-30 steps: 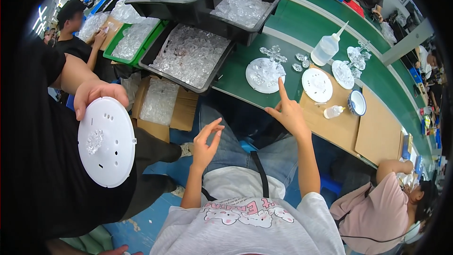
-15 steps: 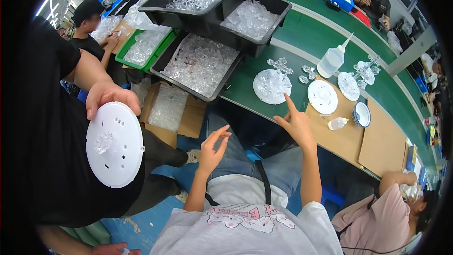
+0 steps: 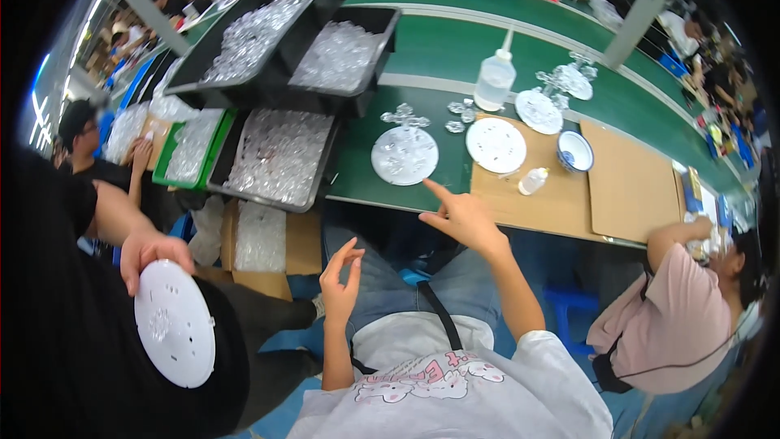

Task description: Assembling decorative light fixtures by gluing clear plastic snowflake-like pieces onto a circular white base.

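Note:
My right hand [image 3: 463, 218] hovers at the table's near edge with its index finger stretched out and thumb apart, holding nothing. Its fingertip comes close to the lower rim of a white round plate [image 3: 392, 169], on which clear plastic pieces lie; I cannot tell whether it touches. Over my lap, my left hand [image 3: 340, 283] is empty, its fingers loosely bent and apart. At my left a person's hand [image 3: 154, 254] grips another white round plate [image 3: 185, 341] with slots, holes and a cluster of clear pieces.
Black bins [image 3: 280, 158] and a green bin [image 3: 191, 150] hold clear pieces at left. Right on the table are a squeeze bottle [image 3: 494, 81], a bare white plate [image 3: 496, 145], a small dropper bottle [image 3: 533, 181], a bowl [image 3: 575, 150] and cardboard [image 3: 634, 183]. A seated person [image 3: 666, 301] is at right.
The view has turned, so the table and bins sit further left in it. The person at left holds the plate lower in the picture. My hands keep nearly the same poses, both empty.

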Available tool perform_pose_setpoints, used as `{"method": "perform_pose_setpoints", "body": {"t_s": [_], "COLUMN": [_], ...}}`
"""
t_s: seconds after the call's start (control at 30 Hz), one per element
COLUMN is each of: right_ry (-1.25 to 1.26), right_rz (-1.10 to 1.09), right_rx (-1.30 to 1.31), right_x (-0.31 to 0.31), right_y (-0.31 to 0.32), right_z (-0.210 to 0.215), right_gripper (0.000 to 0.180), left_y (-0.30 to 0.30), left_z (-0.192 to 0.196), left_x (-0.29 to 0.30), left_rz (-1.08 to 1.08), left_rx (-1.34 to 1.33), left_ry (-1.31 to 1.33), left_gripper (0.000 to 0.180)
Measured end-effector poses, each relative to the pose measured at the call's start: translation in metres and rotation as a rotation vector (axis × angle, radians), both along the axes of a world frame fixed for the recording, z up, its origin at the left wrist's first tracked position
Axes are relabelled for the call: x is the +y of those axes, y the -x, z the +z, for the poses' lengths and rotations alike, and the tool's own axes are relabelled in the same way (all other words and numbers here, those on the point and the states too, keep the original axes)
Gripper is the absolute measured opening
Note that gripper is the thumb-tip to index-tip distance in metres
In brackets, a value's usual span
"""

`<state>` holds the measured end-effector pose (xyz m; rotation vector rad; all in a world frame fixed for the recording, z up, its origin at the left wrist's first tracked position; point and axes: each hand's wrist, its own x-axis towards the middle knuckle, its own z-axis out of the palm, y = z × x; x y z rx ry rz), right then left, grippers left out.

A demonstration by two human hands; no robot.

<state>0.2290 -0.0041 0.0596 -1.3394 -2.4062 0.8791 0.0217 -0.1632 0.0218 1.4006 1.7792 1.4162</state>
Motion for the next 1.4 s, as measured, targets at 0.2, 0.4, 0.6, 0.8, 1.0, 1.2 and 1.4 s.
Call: {"method": "perform_pose_setpoints", "body": {"t_s": [0.2,0.4,0.6,0.8,1.0,1.2,1.4], "right_ry": [-0.024,-0.091,-0.652,-0.358,-0.356,-0.300,-0.276], "right_rz": [0.028,0.052,-0.167,0.018,0.036,0.046,0.006], "right_rx": [-0.031,0.136,0.202,-0.025,-0.034,0.029,0.088], "right_x": [-0.006,0.013,0.098,0.132,0.146,0.168,0.206], "right_y": [-0.003,0.001,0.020,0.057,0.067,0.061,0.054], "right_z": [0.000,0.000,0.034,0.037,0.019,0.021,0.030], "right_gripper": [0.053,0.042,0.045,0.039,0.028,0.023,0.025], "left_y": [-0.001,0.006,0.015,0.021,0.021,0.025,0.025], "left_z": [-0.005,-0.001,0.007,0.011,0.009,0.007,0.007], "left_x": [0.002,-0.003,-0.004,-0.010,-0.008,0.004,0.020], "left_rz": [-0.020,0.011,0.047,0.085,0.092,0.088,0.068], "left_rx": [-0.016,0.019,0.022,0.026,0.011,0.007,-0.024], "left_ry": [0.023,0.006,-0.040,-0.062,-0.029,-0.003,0.023], "left_gripper": [0.034,0.033,0.033,0.033,0.033,0.032,0.031]}}
